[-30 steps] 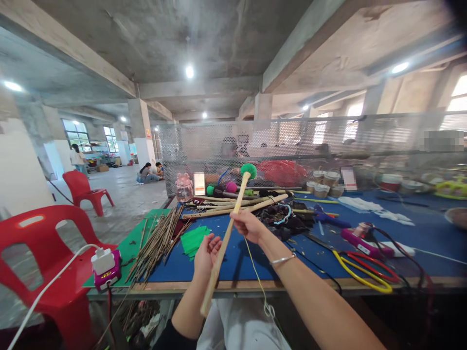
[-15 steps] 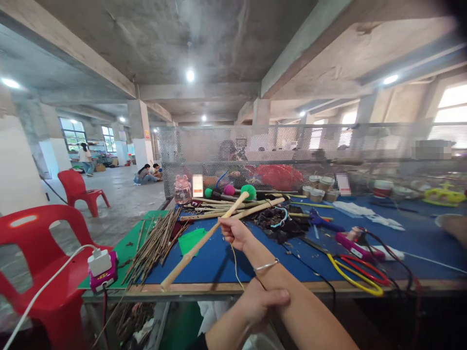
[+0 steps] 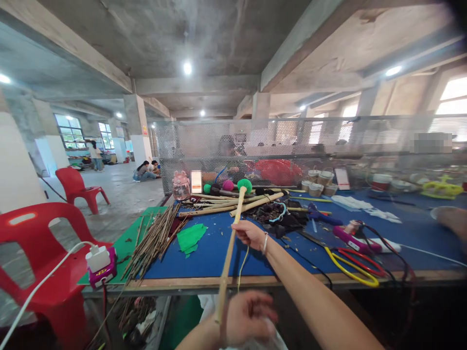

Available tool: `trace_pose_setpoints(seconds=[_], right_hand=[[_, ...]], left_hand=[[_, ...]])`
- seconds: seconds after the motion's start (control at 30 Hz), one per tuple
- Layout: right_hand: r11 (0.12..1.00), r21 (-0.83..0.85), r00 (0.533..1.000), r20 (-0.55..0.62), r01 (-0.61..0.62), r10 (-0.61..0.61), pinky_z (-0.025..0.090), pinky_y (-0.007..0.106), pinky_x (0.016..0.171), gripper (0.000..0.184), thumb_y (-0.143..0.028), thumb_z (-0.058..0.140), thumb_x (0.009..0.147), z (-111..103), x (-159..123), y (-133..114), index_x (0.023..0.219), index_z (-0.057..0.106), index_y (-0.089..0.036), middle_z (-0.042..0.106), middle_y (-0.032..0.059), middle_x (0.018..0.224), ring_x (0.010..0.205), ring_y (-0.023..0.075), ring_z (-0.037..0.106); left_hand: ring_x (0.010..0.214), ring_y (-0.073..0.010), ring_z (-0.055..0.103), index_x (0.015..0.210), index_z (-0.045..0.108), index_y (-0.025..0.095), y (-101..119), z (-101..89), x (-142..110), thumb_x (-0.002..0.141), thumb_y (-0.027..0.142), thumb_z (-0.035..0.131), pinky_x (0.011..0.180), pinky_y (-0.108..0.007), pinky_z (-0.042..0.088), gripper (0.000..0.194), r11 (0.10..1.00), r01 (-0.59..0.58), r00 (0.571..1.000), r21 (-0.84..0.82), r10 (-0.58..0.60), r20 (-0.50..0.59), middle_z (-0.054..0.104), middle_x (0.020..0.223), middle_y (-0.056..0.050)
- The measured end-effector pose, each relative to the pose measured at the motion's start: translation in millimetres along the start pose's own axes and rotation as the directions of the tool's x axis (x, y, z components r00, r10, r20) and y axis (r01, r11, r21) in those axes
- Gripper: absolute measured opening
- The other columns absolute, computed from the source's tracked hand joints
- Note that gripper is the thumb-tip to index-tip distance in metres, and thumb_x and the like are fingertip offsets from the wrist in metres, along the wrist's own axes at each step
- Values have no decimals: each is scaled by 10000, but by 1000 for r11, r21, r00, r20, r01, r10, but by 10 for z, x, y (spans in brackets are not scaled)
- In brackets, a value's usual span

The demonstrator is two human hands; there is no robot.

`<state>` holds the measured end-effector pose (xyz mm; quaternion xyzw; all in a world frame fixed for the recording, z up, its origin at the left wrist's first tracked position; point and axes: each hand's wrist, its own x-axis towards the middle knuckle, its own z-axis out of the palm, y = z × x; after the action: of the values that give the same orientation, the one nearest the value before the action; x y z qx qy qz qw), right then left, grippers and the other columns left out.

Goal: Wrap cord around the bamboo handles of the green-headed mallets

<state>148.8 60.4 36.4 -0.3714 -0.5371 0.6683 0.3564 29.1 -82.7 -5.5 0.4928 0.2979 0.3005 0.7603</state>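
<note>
My right hand [image 3: 248, 232] grips a pale wooden stick [image 3: 228, 253] near its middle. At its far end is a round green head [image 3: 244, 185], like a mallet's. The stick slants toward me, its near end close to my left wrist. Below, in front of the table edge, my left hand [image 3: 250, 313] is blurred, its fingers apart with nothing in them. From my right hand hangs a thin yellowish cord [image 3: 242, 267]. Beyond it more wooden sticks [image 3: 211, 208] lie piled, with a magenta ball [image 3: 228, 185] behind them. A green cloth [image 3: 191, 239] is left of the stick.
Thin twigs [image 3: 153, 240] lie in a heap on the left. On the right are yellow-handled cutters [image 3: 339, 267], a purple power strip [image 3: 355, 240] with cables, and black scraps [image 3: 280, 216]. A mesh screen [image 3: 204, 141] stands behind. Red chairs [image 3: 40, 248] are at left.
My left hand has let go of my right forearm and moved down. My right hand has shifted right, swinging the stick's near end rightward and closer to me.
</note>
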Motion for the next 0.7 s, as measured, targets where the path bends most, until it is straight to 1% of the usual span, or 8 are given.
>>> trace_pose_setpoints(seconds=[0.17,0.27,0.3,0.33,0.4,0.47,0.57,0.7], right_hand=[[986,-169,1000,31,6,-1,27,187,340,377,-408,650,592,-270,59,58,592,342,-191,244,-119,389,334,21,127],[970,-244,1000,5,2,-1,39,189,330,374,-407,651,585,-183,134,46,565,348,-188,258,-114,379,326,22,144],[967,-253,1000,-4,-2,1,43,190,327,374,-399,655,580,-148,167,50,558,346,-189,256,-115,375,325,22,142],[967,-256,1000,-12,-3,0,46,191,326,369,-390,657,578,-120,204,61,554,348,-189,253,-116,372,324,23,140],[967,-256,999,-38,13,-23,54,195,327,342,-372,655,582,-95,283,98,549,370,-186,258,-116,366,321,24,142],[966,-256,995,-77,37,-59,68,200,331,313,-346,656,585,-111,369,132,533,397,-179,270,-110,355,317,24,159],[974,-219,982,-161,58,-95,88,202,342,295,-286,676,567,-159,507,129,488,416,-169,285,-99,334,318,24,197],[985,-157,974,-200,72,-103,108,192,342,284,-277,677,569,-159,648,79,485,430,-163,314,-90,338,327,28,233]], left_hand=[[353,-145,503,643,657,171,193,-455,-670,455,340,761,311,-211,306,274,988,93,992,124,-102,69,560,450,8],[274,-83,388,543,621,142,524,-660,-739,503,394,735,298,-186,228,279,959,92,991,269,-115,73,508,380,-5],[266,-72,366,536,599,153,633,-700,-664,527,458,700,303,-180,210,322,964,-24,999,265,32,-25,485,365,6],[282,-71,372,557,583,166,728,-727,-543,571,517,641,322,-178,215,356,946,-144,966,290,197,-165,479,380,15],[407,-97,470,639,589,173,854,-762,-201,643,511,579,398,-191,294,338,841,-207,801,500,439,-406,568,523,-16],[488,-139,512,614,582,171,889,-795,188,594,491,623,465,-218,329,324,680,-58,656,731,577,-486,578,537,-35],[577,-188,539,544,560,178,856,-874,669,546,458,659,535,-243,332,297,529,81,661,845,606,-442,567,526,-46],[564,-159,497,455,503,177,877,-1001,1001,498,388,701,533,-229,306,292,577,7,725,817,559,-401,488,461,7]])
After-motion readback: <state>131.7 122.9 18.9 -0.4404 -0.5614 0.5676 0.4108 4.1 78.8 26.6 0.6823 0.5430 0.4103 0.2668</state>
